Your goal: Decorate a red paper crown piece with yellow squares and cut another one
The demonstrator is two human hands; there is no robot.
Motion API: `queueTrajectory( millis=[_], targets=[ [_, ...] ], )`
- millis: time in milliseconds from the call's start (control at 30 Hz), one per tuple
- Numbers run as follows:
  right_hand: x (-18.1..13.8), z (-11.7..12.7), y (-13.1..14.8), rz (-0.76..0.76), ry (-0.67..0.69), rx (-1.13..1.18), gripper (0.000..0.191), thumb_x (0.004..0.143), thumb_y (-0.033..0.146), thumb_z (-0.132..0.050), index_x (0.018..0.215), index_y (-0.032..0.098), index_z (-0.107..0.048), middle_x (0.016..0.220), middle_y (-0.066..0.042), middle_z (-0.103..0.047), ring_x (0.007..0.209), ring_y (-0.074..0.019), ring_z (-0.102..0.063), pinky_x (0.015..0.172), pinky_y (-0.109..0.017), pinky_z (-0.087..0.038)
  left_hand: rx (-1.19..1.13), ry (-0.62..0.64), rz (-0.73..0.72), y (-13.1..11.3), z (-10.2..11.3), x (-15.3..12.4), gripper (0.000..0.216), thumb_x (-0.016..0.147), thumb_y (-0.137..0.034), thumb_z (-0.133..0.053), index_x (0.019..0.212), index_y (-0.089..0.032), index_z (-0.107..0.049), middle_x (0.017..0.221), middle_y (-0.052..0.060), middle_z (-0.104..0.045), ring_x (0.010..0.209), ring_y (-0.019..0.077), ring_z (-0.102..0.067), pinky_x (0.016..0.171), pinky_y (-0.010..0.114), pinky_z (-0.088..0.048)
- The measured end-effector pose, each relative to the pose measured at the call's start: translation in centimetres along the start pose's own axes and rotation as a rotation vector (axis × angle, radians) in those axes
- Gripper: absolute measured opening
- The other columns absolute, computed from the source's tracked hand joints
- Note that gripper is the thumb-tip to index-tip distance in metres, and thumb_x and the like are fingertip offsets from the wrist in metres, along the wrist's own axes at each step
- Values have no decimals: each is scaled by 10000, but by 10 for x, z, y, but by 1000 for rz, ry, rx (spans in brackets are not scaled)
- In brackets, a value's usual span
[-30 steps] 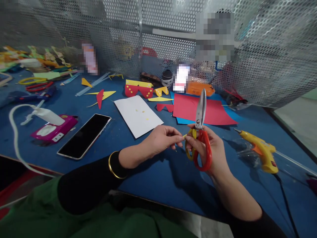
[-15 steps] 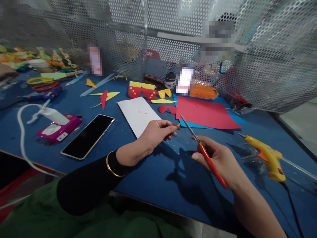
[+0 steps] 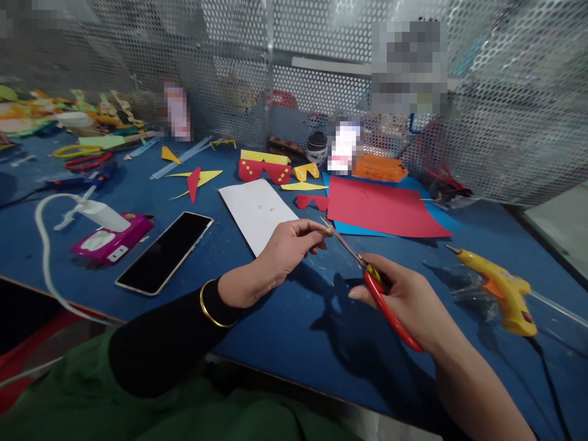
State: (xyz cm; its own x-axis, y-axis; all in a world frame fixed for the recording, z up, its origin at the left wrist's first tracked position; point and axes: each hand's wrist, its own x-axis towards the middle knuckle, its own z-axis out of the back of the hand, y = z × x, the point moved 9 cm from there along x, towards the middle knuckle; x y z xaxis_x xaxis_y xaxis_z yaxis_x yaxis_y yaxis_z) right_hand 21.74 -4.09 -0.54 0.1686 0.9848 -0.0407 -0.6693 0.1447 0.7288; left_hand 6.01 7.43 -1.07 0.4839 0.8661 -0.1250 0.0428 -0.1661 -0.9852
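Note:
My left hand [image 3: 287, 246] pinches a tiny yellow paper scrap [image 3: 328, 230] between thumb and fingertips, just above the blue table. My right hand [image 3: 408, 300] grips red-handled scissors [image 3: 376, 288]; their blades point up and left and meet the scrap at the tips. A white sheet [image 3: 257, 211] with small yellow bits on it lies just behind my left hand. A red sheet [image 3: 381, 208] over a blue one lies behind the scissors.
A yellow glue gun [image 3: 503, 288] lies at the right. A black phone [image 3: 165, 251] and a pink case [image 3: 110, 236] with a white charger sit at the left. Red and yellow paper cut-outs [image 3: 264, 166] lie before the perforated metal screen [image 3: 482, 122]. Another pair of scissors [image 3: 80, 156] lies far left.
The scissors swung from upright down to pointing left, then their tips closed in on the scrap in my left hand. My left hand moved slightly left and up.

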Motion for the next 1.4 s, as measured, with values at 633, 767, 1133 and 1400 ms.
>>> queueTrajectory(
  millis=[633,767,1133,1400],
  targets=[
    [2,-5,2,46,43,63,312,807,510,-724,945,230,-723,726,11,-598,670,-161,-498,592,-268,-439,48,28,31,-1,-5,-1,142,855,-116,-637,782,-163,-749,653,0,-655,613,108,-557,658,261,-440],
    [1,-6,-1,5,73,46,283,813,503,-716,889,231,-693,707,32,-549,662,-144,-454,599,-258,-410,53,27,48,0,-5,-1,143,852,-102,-627,789,-158,-742,651,-5,-656,602,102,-550,654,255,-438],
    [3,9,-8,-54,-97,46,433,746,587,-752,984,226,-760,644,30,-574,590,-136,-468,529,-262,-401,-28,28,110,10,-4,-1,74,861,-187,-714,797,-155,-733,702,16,-705,588,85,-571,648,250,-455],
    [2,3,-8,-188,-243,537,624,597,509,-874,1116,205,-708,655,16,-644,479,-130,-545,426,-258,-431,-101,102,161,15,-21,-11,81,863,-158,-685,783,-150,-685,840,69,-775,722,121,-678,669,252,-487]
  ],
)
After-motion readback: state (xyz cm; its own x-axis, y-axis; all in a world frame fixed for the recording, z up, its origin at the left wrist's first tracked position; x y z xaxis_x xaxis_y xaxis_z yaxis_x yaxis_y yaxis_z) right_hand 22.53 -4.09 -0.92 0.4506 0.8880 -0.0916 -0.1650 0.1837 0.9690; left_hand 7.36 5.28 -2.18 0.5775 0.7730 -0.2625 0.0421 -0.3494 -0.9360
